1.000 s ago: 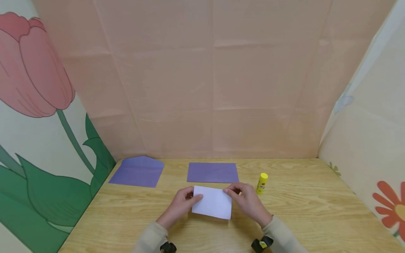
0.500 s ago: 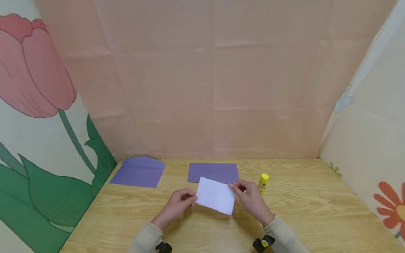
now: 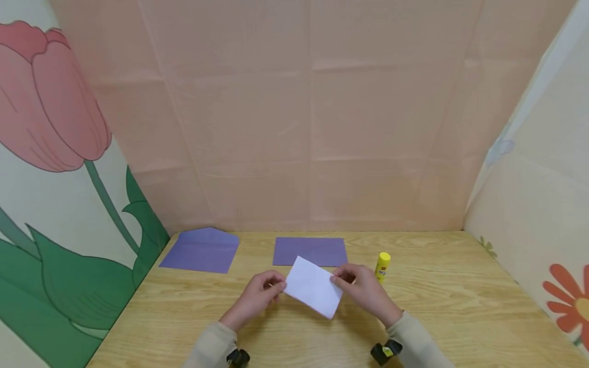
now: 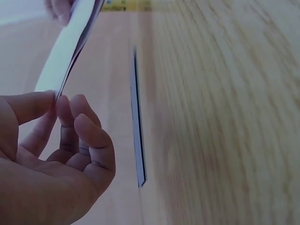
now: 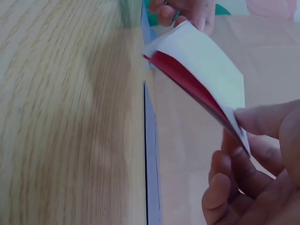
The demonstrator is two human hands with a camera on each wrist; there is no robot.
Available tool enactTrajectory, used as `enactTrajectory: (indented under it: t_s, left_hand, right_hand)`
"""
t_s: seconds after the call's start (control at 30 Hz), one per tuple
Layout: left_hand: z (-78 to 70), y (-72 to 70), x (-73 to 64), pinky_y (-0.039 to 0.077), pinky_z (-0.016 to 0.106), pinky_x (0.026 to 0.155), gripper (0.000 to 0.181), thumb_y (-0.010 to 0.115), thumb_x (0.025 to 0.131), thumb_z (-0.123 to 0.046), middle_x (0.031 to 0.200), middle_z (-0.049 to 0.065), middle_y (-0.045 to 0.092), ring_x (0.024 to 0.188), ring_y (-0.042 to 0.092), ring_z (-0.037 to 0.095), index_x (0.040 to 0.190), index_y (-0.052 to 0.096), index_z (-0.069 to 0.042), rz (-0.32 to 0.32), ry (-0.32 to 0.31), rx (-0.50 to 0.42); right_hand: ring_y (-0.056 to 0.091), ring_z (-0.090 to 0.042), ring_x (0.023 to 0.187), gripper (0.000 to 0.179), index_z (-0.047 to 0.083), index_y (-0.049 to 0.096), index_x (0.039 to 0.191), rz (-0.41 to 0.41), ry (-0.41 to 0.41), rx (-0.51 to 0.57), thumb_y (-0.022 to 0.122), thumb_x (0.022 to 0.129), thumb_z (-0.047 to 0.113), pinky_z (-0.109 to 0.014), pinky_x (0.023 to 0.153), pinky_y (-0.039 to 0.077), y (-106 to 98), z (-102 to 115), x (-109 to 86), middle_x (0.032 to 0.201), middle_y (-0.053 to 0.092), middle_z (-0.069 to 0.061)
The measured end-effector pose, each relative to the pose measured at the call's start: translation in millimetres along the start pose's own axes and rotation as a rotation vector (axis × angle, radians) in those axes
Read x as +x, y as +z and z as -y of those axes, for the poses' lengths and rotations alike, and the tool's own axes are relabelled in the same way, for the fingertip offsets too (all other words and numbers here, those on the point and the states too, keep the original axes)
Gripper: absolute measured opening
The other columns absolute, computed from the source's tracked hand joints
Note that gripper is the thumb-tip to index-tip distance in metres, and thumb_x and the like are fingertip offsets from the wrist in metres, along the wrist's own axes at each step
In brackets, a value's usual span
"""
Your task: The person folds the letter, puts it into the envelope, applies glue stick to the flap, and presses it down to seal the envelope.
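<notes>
Above the table, a small folded white card [image 3: 314, 287] is held tilted between both hands, its right end lower. My left hand [image 3: 258, 296] pinches its left corner between thumb and fingertips. On the other side, my right hand [image 3: 363, 291] pinches the right part, thumb on the white face. In the right wrist view, the card [image 5: 211, 70] gapes a little at its lower edge and shows a red inside. The left wrist view has the card [image 4: 70, 44] almost edge-on, with the other left fingers loosely curled below the pinch.
Beyond the card lies a flat purple rectangle [image 3: 310, 250] on the wooden table [image 3: 451, 301]. Farther left is a purple envelope [image 3: 200, 255] with its flap spread out. A yellow glue stick [image 3: 382, 267] stands just past the right hand.
The card has swung clockwise from nearly level to a clear slant and moved slightly away. My left hand has slid from its left side to the lower left corner.
</notes>
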State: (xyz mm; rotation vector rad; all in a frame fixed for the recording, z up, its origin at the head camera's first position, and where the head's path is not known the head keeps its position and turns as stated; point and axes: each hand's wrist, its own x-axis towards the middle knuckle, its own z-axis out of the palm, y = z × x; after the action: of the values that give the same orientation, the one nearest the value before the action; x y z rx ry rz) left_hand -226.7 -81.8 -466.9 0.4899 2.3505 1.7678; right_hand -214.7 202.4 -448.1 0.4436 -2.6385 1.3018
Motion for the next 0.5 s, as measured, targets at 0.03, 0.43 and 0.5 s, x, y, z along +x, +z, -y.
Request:
enactTrajectory:
  t_s: [0.03, 0.43, 0.5]
  left_hand:
    - [-0.5, 0.1, 0.3, 0.044, 0.024, 0.054, 0.012, 0.063, 0.099, -0.015, 0.090, 0.015, 0.064, 0.072, 0.060, 0.029, 0.100, 0.068, -0.004, 0.003, 0.002, 0.006]
    - [-2.3, -0.5, 0.2, 0.049, 0.029, 0.058, 0.014, 0.070, 0.095, -0.019, 0.084, 0.008, 0.065, 0.072, 0.061, 0.025, 0.096, 0.071, -0.005, 0.033, 0.003, 0.037]
    - [-1.8, 0.0, 0.3, 0.048, 0.029, 0.057, 0.014, 0.070, 0.095, -0.019, 0.084, 0.011, 0.066, 0.072, 0.061, 0.024, 0.096, 0.072, -0.005, 0.025, 0.005, 0.033]
  right_hand:
    - [0.056, -0.007, 0.070, 0.006, 0.015, 0.073, 0.086, 0.018, -0.014, -0.002, 0.073, 0.092, 0.017, -0.024, 0.063, 0.048, -0.2, 0.0, 0.0, 0.076, 0.066, 0.007]
    - [0.056, -0.006, 0.070, 0.009, 0.016, 0.073, 0.085, 0.118, -0.071, 0.025, 0.073, 0.092, 0.022, -0.023, 0.063, 0.048, 2.6, -1.1, -1.6, 0.075, 0.065, 0.008]
    - [0.056, -0.005, 0.070, 0.009, 0.015, 0.073, 0.086, 0.126, -0.071, 0.031, 0.073, 0.092, 0.021, -0.023, 0.062, 0.048, 3.8, -1.3, -1.9, 0.075, 0.064, 0.007]
